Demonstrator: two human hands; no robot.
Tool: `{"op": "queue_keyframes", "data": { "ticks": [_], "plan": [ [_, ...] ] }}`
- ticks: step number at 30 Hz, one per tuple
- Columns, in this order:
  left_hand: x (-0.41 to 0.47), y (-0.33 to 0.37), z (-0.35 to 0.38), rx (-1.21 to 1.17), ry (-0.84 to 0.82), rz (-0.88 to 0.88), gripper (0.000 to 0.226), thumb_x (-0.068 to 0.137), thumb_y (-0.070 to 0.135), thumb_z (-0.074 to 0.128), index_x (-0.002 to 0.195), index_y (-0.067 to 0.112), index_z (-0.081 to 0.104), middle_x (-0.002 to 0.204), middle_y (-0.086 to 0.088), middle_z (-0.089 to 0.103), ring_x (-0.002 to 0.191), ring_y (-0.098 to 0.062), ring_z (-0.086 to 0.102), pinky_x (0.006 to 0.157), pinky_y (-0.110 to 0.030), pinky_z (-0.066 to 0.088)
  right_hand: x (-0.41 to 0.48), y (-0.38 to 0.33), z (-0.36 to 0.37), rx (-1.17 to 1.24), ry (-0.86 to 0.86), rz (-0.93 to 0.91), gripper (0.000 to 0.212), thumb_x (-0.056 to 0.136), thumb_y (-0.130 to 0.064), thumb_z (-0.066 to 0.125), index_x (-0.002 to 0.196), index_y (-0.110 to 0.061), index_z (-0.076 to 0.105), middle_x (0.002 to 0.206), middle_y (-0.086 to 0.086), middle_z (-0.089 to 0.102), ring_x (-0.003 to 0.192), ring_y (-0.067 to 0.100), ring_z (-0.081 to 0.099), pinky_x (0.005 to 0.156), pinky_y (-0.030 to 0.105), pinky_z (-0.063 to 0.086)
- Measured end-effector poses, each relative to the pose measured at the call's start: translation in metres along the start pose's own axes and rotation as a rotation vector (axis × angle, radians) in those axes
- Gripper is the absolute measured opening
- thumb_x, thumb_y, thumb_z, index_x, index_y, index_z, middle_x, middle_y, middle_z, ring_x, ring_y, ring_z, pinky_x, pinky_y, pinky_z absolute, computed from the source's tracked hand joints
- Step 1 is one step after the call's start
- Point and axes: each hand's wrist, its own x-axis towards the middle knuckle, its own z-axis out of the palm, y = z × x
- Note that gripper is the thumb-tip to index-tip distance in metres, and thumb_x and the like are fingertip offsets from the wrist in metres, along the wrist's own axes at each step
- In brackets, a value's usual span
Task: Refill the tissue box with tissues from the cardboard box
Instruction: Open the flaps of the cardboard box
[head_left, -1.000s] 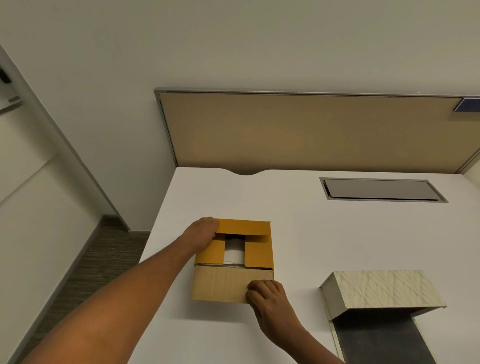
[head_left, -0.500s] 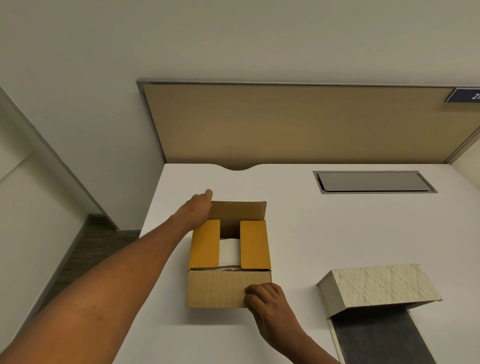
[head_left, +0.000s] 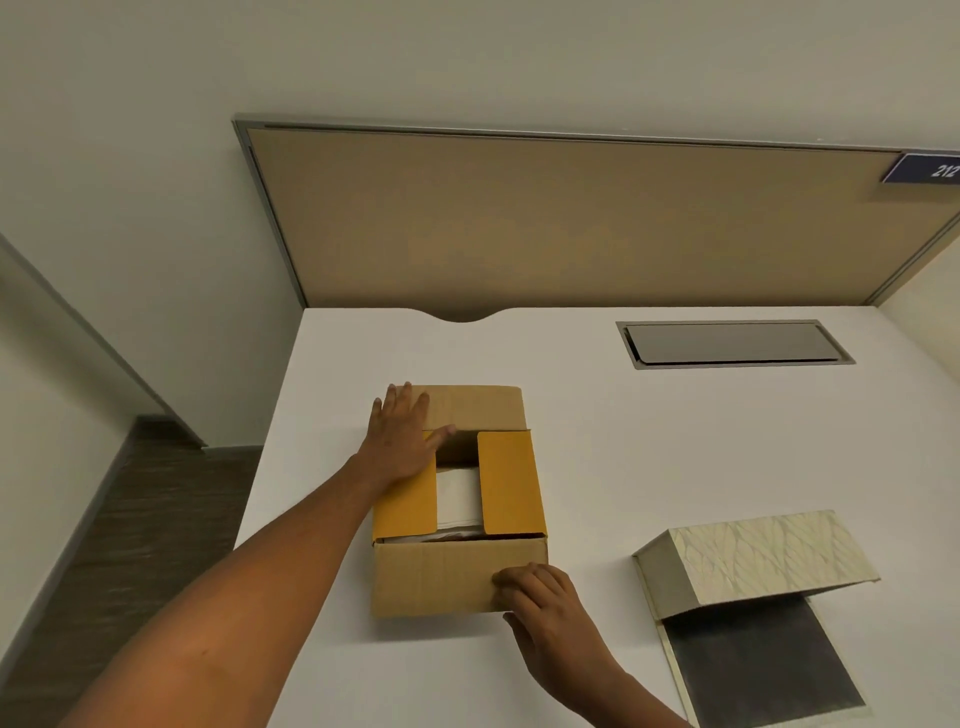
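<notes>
Cardboard box (head_left: 457, 577) half opened on white tabletop (head_left: 649, 441).
Left hand (head_left: 402, 441) spread flat across far flap; right hand (head_left: 540, 597) pressing near flap, grip holding nothing; tissue box (head_left: 753, 561) at 3 o'clock.

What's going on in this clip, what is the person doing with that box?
A person is opening a cardboard box on a white desk. The left hand lies flat across the far outer flap and the left inner flap, and the right hand presses on the near flap's right corner. Between the two yellow inner flaps, white tissues show. The patterned tissue box sits open to the right, untouched; nothing has been moved into it yet.
</notes>
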Motion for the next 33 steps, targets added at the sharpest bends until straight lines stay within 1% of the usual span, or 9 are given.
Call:
{"op": "queue_keyframes", "data": {
  "ticks": [6,10,15,18,21,24,26,30,33],
  "plan": [
    [-0.004,-0.007,0.016,-0.016,-0.086,-0.017,0.111,0.068,0.086,0.033,0.150,0.019,-0.001,0.159,-0.011,-0.010,0.145,-0.032,-0.013,0.114,-0.050,-0.007,0.003,-0.006,-0.001,0.008,-0.019,0.065,0.037,0.070,-0.026,0.084,0.101,-0.025,0.064,0.113,-0.011,0.063,0.103,0.009,0.057,0.092,0.025,0.051],
    [-0.004,-0.009,0.019,0.004,-0.067,-0.003,0.115,0.066,0.085,0.043,0.150,0.020,-0.003,0.159,-0.011,-0.011,0.144,-0.031,-0.014,0.115,-0.050,-0.007,0.010,-0.016,-0.008,0.039,0.012,0.143,0.026,0.080,-0.042,0.070,0.100,-0.027,0.063,0.106,-0.014,0.065,0.098,0.005,0.056,0.088,0.022,0.050],
    [-0.008,-0.008,0.024,0.010,0.003,0.003,0.117,0.066,0.080,0.050,0.150,0.019,-0.004,0.159,-0.011,-0.009,0.145,-0.030,-0.013,0.116,-0.049,-0.006,0.048,-0.027,-0.028,0.135,0.126,0.434,0.033,0.082,-0.052,0.061,0.076,-0.022,0.049,0.078,-0.009,0.048,0.072,0.011,0.046,0.064,0.024,0.044],
    [-0.009,-0.007,0.025,0.005,0.019,0.005,0.117,0.066,0.081,0.049,0.150,0.020,-0.004,0.159,-0.011,-0.008,0.145,-0.030,-0.012,0.116,-0.048,-0.008,0.085,-0.029,-0.035,0.084,0.112,0.627,0.036,0.079,-0.055,0.061,0.093,-0.025,0.047,0.095,-0.007,0.045,0.087,0.015,0.046,0.076,0.028,0.044],
    [-0.010,-0.007,0.025,-0.003,0.028,0.011,0.116,0.066,0.080,0.050,0.150,0.020,-0.004,0.159,-0.011,-0.007,0.145,-0.030,-0.012,0.116,-0.048,-0.008,0.110,-0.027,-0.034,-0.021,-0.093,0.763,0.066,0.076,-0.065,0.056,0.125,-0.024,0.038,0.126,0.001,0.038,0.113,0.022,0.043,0.097,0.036,0.041],
    [-0.011,-0.008,0.025,0.001,0.034,0.020,0.115,0.067,0.079,0.050,0.150,0.020,-0.004,0.159,-0.011,-0.007,0.145,-0.030,-0.012,0.116,-0.047,-0.008,0.122,-0.027,-0.032,0.030,-0.172,0.829,0.071,0.081,-0.055,0.060,0.135,-0.025,0.025,0.138,0.004,0.030,0.120,0.026,0.043,0.099,0.041,0.044],
    [-0.011,-0.008,0.024,-0.005,0.040,0.027,0.115,0.067,0.079,0.050,0.150,0.020,-0.004,0.159,-0.010,-0.007,0.145,-0.030,-0.011,0.115,-0.047,-0.008,0.125,-0.026,-0.037,0.106,-0.139,0.846,0.066,0.085,-0.047,0.059,0.137,-0.024,0.026,0.137,0.004,0.035,0.116,0.026,0.049,0.096,0.040,0.048],
    [-0.011,-0.009,0.023,-0.030,0.033,0.025,0.112,0.069,0.075,0.052,0.150,0.021,-0.005,0.159,-0.009,-0.007,0.145,-0.029,-0.011,0.115,-0.045,-0.008,0.121,-0.014,-0.058,0.265,0.005,0.885,0.037,0.093,-0.035,0.048,0.127,-0.019,0.047,0.115,0.002,0.062,0.094,0.021,0.064,0.084,0.037,0.055],
    [-0.010,-0.009,0.021,-0.061,0.025,0.026,0.110,0.071,0.071,0.055,0.150,0.022,-0.005,0.159,-0.009,-0.009,0.145,-0.029,-0.011,0.116,-0.045,-0.006,0.112,0.003,-0.071,0.303,0.104,0.978,0.034,0.097,-0.033,0.044,0.123,-0.016,0.057,0.108,0.003,0.070,0.087,0.021,0.067,0.077,0.035,0.055]
  ]
}}
